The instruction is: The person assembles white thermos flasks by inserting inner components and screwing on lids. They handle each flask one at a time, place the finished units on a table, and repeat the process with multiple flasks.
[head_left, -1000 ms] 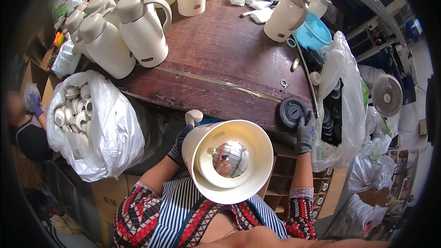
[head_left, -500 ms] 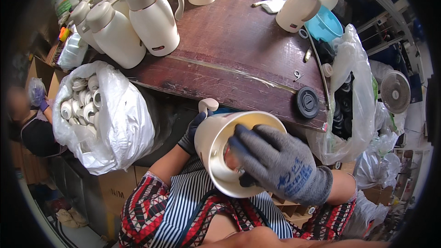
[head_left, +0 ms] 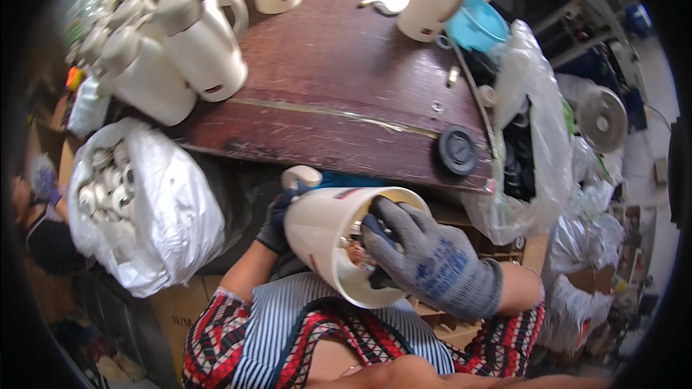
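Note:
A cream jug body (head_left: 317,234) lies tilted over my lap, its wide open end facing right. My left hand (head_left: 276,217), in a dark glove, is closed round the jug's handle (head_left: 301,176) on the left side. The fingers of my right hand (head_left: 441,263), in a grey glove with blue print, are curled inside the open end. A shiny copper-coloured surface shows beside those fingertips. What the fingers hold in there is hidden. Beyond the jug, a round black base cap (head_left: 458,150) lies at the table's near right corner.
Several finished cream jugs (head_left: 202,47) stand at the table's (head_left: 339,65) far left. Another jug (head_left: 432,3) stands far right by a blue bowl (head_left: 477,23). A white sack (head_left: 173,209) of white rings is at left, a clear bag (head_left: 551,173) of black caps at right. Another person (head_left: 54,238) works far left.
The jug has tilted, showing more of its side and less of its inside. My right hand stays in its open end, fingers shifted. The whole view has swung, moving the table leftward.

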A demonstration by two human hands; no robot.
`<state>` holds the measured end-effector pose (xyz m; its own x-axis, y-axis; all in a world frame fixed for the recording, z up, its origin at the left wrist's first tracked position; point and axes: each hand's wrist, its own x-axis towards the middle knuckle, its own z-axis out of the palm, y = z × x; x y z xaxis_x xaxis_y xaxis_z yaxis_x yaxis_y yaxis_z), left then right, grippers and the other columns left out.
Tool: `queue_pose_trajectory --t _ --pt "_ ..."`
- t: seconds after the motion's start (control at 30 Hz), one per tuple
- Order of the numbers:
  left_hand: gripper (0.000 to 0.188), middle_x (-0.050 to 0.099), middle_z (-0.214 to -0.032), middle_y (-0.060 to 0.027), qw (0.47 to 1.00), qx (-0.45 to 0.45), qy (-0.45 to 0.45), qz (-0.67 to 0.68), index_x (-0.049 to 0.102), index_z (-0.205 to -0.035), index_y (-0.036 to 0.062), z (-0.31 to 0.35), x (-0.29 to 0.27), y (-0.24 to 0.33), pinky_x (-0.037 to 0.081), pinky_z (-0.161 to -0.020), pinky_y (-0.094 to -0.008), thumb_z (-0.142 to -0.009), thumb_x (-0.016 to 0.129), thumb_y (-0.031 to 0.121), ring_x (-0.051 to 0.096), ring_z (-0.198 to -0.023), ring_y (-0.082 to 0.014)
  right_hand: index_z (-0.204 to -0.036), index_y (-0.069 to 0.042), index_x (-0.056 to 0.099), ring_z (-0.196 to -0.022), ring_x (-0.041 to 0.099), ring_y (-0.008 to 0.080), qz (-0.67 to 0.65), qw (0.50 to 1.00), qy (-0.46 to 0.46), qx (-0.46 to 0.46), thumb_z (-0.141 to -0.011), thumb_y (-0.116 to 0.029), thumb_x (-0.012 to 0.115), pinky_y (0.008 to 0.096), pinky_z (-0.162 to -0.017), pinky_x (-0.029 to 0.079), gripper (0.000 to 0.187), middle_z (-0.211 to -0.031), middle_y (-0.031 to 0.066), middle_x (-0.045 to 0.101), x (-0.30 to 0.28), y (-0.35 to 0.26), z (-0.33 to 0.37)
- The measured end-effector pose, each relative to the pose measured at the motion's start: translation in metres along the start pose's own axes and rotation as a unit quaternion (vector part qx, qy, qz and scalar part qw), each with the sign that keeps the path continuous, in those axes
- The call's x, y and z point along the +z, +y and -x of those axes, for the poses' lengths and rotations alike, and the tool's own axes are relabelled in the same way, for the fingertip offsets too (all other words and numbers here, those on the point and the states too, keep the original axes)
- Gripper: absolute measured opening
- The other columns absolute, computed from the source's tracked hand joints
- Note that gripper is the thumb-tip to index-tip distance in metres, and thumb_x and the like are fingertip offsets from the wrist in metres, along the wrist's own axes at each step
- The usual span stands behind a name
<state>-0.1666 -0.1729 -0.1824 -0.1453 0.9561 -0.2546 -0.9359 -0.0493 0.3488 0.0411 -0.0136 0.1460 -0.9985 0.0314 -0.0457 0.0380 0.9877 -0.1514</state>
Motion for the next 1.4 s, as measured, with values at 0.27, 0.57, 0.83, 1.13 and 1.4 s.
queue_pose_trajectory --t 0.27,0.57,0.83,1.13,1.4 --pt "0.03 0.067 -0.125 -0.0104 0.997 0.052 0.048 0.02 0.063 -0.121 0.0099 0.013 -0.023 0.017 0.051 -0.101 -0.0438 -0.104 0.06 0.035 0.064 -0.114 -0.0267 -0.125 -0.003 0.066 -0.122 0.063 0.0395 -0.286 0.872 0.363 0.162 -0.093 -0.024 0.072 0.0439 -0.101 0.052 0.039 -0.131 0.0228 0.064 0.012 0.09 0.008" --pt "0.027 0.067 -0.123 -0.0095 0.992 0.097 0.038 0.075 0.064 -0.118 0.0098 -0.001 -0.042 0.022 0.052 -0.1 -0.0433 -0.104 0.059 0.033 0.064 -0.112 -0.0262 -0.154 -0.033 0.046 -0.15 0.026 0.0514 0.029 0.846 0.112 0.521 -0.076 -0.066 0.075 0.0812 -0.108 0.025 0.09 -0.166 0.0159 0.031 0.222 0.266 0.039" --pt "0.024 0.067 -0.116 -0.0077 0.976 0.202 -0.022 0.073 0.064 -0.113 0.0086 0.001 -0.032 0.031 0.051 -0.1 -0.0424 -0.104 0.06 0.03 0.064 -0.109 -0.0242 -0.151 0.002 0.047 -0.147 0.038 0.049 -0.332 0.864 0.371 0.08 -0.083 -0.051 0.081 0.0535 -0.119 0.034 0.093 -0.16 0.0297 0.037 0.054 0.073 -0.018" --pt "0.031 0.07 -0.107 -0.0109 0.983 0.178 -0.035 0.002 0.065 -0.109 0.0031 0.008 0.008 0.058 0.052 -0.093 -0.0407 -0.105 0.057 0.033 0.066 -0.096 -0.0231 -0.141 -0.007 0.06 -0.141 0.037 0.0617 -0.176 0.944 0.255 -0.111 -0.079 -0.071 0.074 0.0661 -0.116 0.03 0.09 -0.152 0.0377 0.042 0.037 0.027 -0.03" --pt "0.027 0.073 -0.107 -0.0129 0.88 0.285 0.047 -0.378 0.065 -0.11 0.0 0.024 0.035 0.087 0.053 -0.09 -0.0355 -0.101 0.061 0.025 0.068 -0.094 -0.021 -0.145 -0.009 0.054 -0.147 0.025 0.0624 -0.196 0.94 0.244 -0.135 -0.079 -0.079 0.066 0.0691 -0.118 0.021 0.096 -0.159 0.0372 0.031 0.059 0.052 -0.021"
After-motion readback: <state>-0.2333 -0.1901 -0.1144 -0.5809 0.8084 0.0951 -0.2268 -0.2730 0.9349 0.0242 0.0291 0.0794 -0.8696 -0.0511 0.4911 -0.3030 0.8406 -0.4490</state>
